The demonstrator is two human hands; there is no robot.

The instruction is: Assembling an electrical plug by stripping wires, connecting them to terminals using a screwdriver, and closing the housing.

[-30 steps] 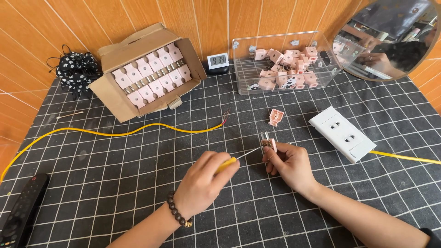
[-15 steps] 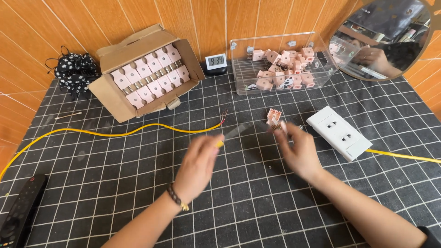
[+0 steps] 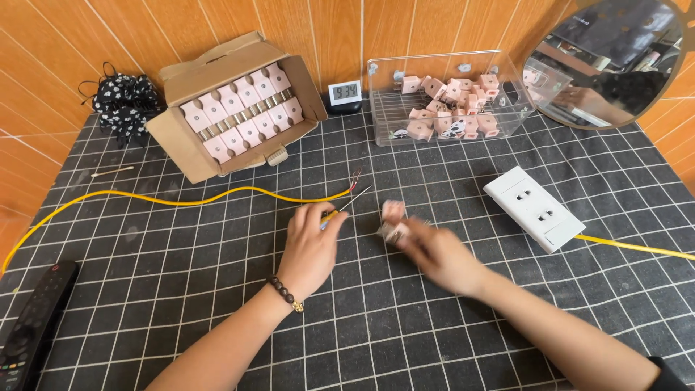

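My left hand grips a thin screwdriver with a yellow handle; its metal tip points up and to the right. My right hand is blurred by motion just right of it, with its fingers closed on a small pink socket piece. A second pink piece sits right above the fingertips; whether the hand touches it is unclear. The bare end of a yellow wire lies on the black grid mat just above my left hand.
A white double wall socket lies at the right with a yellow wire behind it. At the back stand an open cardboard box of pink pieces, a clear bin of more, a small clock and a mirror. A remote lies at the left edge.
My right hand reached out toward the loose pink piece and has come back left, moving fast. My left hand with the screwdriver has shifted slightly left.
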